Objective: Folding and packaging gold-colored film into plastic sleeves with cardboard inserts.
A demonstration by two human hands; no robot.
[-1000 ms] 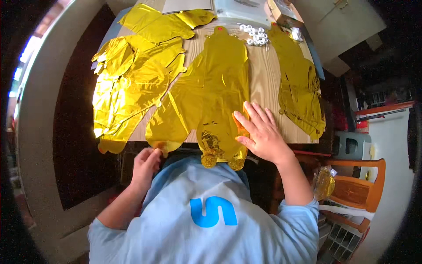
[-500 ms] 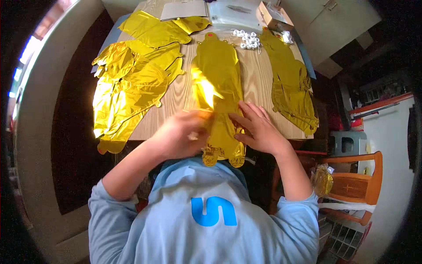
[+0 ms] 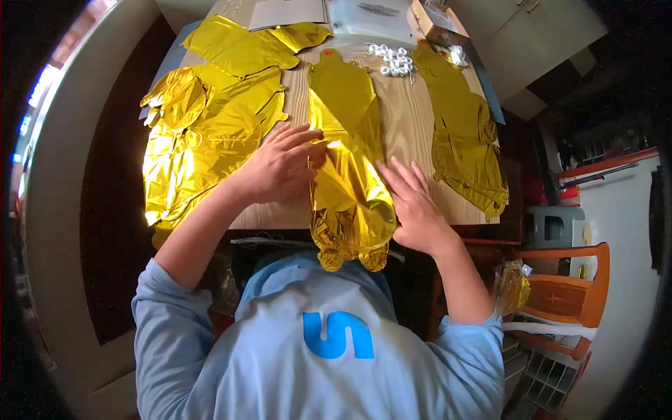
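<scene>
A long gold foil balloon [image 3: 346, 133] lies flat down the middle of the wooden table [image 3: 406, 133], its lower end hanging over the near edge. My left hand [image 3: 280, 168] rests on the balloon's left edge with fingers spread, palm down. At the balloon's lower right side, my right hand [image 3: 413, 206] presses flat on the foil and the table, fingers apart. Neither hand is closed around anything.
A heap of gold foil balloons [image 3: 210, 119] covers the table's left side, and another gold balloon [image 3: 462, 140] lies on the right. Small white pieces [image 3: 393, 59], a cardboard box [image 3: 434, 21] and a paper sheet [image 3: 287, 12] sit at the far end. An orange wooden chair [image 3: 567, 294] stands at right.
My left hand came up from the table's near edge onto the middle balloon. The balloon's left side is folded in, so it looks narrower. My right hand slid slightly right.
</scene>
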